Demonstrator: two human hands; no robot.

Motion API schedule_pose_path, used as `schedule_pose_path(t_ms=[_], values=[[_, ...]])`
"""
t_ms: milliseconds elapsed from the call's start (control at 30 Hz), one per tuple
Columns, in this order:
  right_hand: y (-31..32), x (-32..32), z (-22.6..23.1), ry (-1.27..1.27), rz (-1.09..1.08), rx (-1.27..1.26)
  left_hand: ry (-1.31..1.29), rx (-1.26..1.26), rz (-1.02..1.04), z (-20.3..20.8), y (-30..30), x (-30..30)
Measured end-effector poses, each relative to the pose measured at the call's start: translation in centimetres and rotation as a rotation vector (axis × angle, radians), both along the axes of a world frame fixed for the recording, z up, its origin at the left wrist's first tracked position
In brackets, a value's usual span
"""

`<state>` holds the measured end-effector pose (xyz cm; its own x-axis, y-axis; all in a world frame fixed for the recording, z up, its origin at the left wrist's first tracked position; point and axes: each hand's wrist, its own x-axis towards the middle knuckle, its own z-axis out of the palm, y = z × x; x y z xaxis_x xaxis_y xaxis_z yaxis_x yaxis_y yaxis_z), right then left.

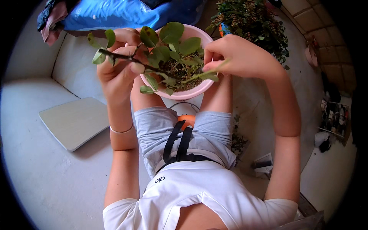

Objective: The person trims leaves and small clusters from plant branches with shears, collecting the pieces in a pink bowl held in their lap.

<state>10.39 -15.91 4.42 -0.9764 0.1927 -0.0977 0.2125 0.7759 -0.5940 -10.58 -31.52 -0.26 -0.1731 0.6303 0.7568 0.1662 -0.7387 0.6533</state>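
A leafy branch (163, 72) with a dark woody stem and green leaves lies across the top of a pink bucket (180, 96). My left hand (119, 74) is closed round its thick end, thumb on top. At the other end, my right hand (241, 57) has its fingers pinched on a light green side stem (193, 78) of the same branch. Below both hands, the bucket stands between my knees. Inside it are many small brownish-green berries (182, 71) mixed with bits of leaf, partly hidden by the branch.
A heap of berry-bearing branches (251, 25) is at the far right. Beyond the bucket lies a large blue plastic sack (130, 15). To my left is a low flat board (74, 120). Leafy scraps (238, 145) lie by my right thigh, and a rack (334, 119) stands at the right wall.
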Motion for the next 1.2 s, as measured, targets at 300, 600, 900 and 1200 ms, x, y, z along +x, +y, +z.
schedule_pose_path(t_ms=[300, 600, 900, 1200], values=[[3.3, 1.4, -5.1, 0.178, -0.395, -0.561, -0.442, -0.219, -0.027, -5.8, 1.3, -1.8], [-2.3, 16.1, -5.7, 0.730, -0.823, -1.016, -0.949, -0.358, -0.379, -6.8, 4.0, 2.9], [-14.0, 33.6, -4.6, 1.131, -1.292, -0.722, -0.842, -0.886, -0.834, -8.6, 9.0, 22.6], [-27.8, 43.2, -8.7, 1.428, -1.637, -0.570, -0.243, -1.365, -1.119, -12.9, 3.3, 44.9]])
